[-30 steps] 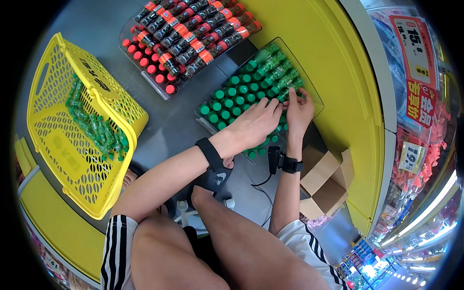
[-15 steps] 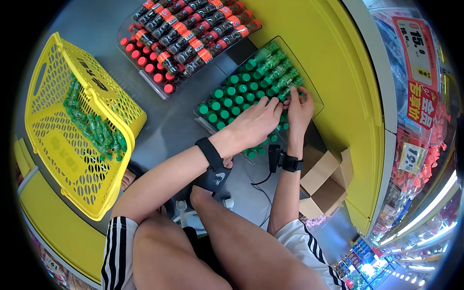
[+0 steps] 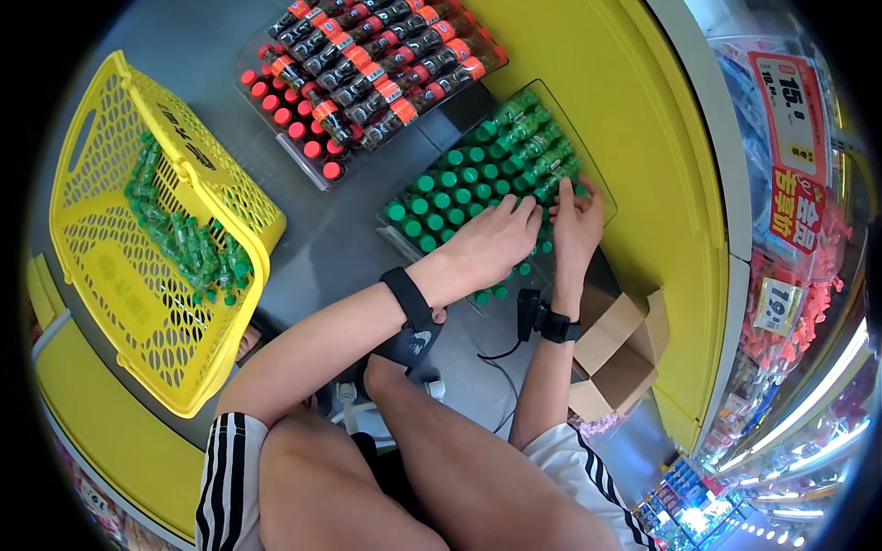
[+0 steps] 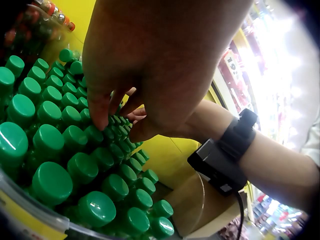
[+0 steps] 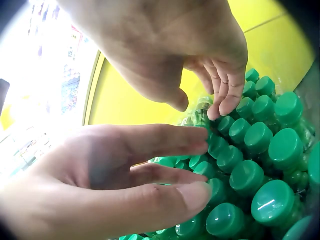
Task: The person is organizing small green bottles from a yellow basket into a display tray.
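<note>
Green-capped bottles (image 3: 457, 193) stand upright in a clear bin; more green bottles (image 3: 542, 151) lie on top at its far side. My left hand (image 3: 496, 237) reaches over the standing bottles, palm down. In the right wrist view its fingers and thumb lie extended and apart, tips right at the caps (image 5: 230, 159). Beside it, my right hand (image 3: 576, 225) hangs over the bin's right side, fingers bent downward. A gap shows between its thumb and fingers, with a lying bottle (image 5: 202, 111) beyond it. Each hand partly hides the bottles under it.
A clear bin of red-capped dark bottles (image 3: 367, 78) stands behind. On the left, a yellow basket (image 3: 115, 303) holds several green bottles (image 3: 188, 248). An open cardboard box (image 3: 611, 344) sits at the right, by the curved yellow wall (image 3: 671, 202). Price signs (image 3: 785, 110) hang at right.
The head view has shifted slightly, so the bins appear a little lower and further right. Both hands stay over the same part of the green bottles.
</note>
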Available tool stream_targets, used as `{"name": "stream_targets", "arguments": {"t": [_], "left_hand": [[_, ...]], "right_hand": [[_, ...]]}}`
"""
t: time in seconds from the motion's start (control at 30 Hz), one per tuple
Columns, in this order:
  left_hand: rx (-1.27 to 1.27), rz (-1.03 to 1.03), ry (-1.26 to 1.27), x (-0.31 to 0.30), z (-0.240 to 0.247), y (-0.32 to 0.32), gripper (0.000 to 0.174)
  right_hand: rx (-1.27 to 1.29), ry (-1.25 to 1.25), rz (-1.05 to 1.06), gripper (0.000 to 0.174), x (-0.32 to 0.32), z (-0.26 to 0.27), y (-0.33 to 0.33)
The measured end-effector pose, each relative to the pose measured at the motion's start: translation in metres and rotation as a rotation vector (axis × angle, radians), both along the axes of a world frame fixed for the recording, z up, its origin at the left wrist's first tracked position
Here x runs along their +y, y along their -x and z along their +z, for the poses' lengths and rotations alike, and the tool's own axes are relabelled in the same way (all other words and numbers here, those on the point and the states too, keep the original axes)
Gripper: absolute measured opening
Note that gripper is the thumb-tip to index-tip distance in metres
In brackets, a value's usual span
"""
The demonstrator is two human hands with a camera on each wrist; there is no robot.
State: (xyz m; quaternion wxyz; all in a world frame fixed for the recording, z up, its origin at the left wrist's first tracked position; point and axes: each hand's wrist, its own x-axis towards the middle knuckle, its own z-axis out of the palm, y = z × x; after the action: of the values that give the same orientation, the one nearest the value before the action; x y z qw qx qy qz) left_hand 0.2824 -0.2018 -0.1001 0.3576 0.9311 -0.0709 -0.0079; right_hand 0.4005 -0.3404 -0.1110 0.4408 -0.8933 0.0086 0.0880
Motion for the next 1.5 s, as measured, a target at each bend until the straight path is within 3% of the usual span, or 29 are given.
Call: {"name": "stream_targets", "arguments": {"t": [0.17, 0.2, 0.3, 0.33, 0.4, 0.67, 0.9, 1.07, 1.17, 1.37, 1.5], "left_hand": [[-0.097, 0.058, -0.041, 0.003, 0.007, 0.014, 0.071], [-0.155, 0.087, -0.079, 0.004, 0.010, 0.017, 0.061], [-0.006, -0.021, -0.112, 0.023, 0.044, 0.026, 0.049], [-0.087, 0.049, -0.124, 0.025, 0.048, 0.033, 0.036], [-0.086, 0.071, -0.157, 0.042, 0.067, 0.046, 0.034], [-0.136, 0.238, -0.291, 0.110, 0.126, 0.106, 0.023], [-0.267, 0.570, -0.236, 0.183, 0.132, 0.162, 0.013], [-0.151, 0.704, -0.122, 0.227, 0.132, 0.203, 0.018], [-0.222, 0.837, -0.200, 0.239, 0.126, 0.217, 0.018], [-0.145, 0.873, -0.263, 0.275, 0.108, 0.255, 0.021], [-0.118, 0.880, -0.216, 0.296, 0.091, 0.266, 0.013]], "right_hand": [[-0.088, 0.086, 0.054, 0.045, 0.013, 0.028, 0.022], [-0.087, 0.080, 0.063, 0.045, 0.018, 0.035, 0.026], [-0.101, 0.009, 0.170, 0.034, 0.035, 0.053, 0.038], [-0.145, 0.002, 0.247, 0.029, 0.041, 0.059, 0.042], [-0.184, -0.017, 0.359, 0.018, 0.059, 0.078, 0.056], [-0.358, -0.041, 0.711, 0.010, 0.123, 0.126, 0.104], [-0.321, -0.065, 0.960, 0.019, 0.193, 0.165, 0.154], [-0.341, -0.108, 1.264, 0.025, 0.245, 0.178, 0.191], [-0.356, -0.055, 1.386, 0.023, 0.270, 0.174, 0.203], [-0.318, 0.086, 1.530, 0.019, 0.309, 0.174, 0.224], [-0.586, 0.236, 1.576, 0.017, 0.333, 0.154, 0.242]]}}
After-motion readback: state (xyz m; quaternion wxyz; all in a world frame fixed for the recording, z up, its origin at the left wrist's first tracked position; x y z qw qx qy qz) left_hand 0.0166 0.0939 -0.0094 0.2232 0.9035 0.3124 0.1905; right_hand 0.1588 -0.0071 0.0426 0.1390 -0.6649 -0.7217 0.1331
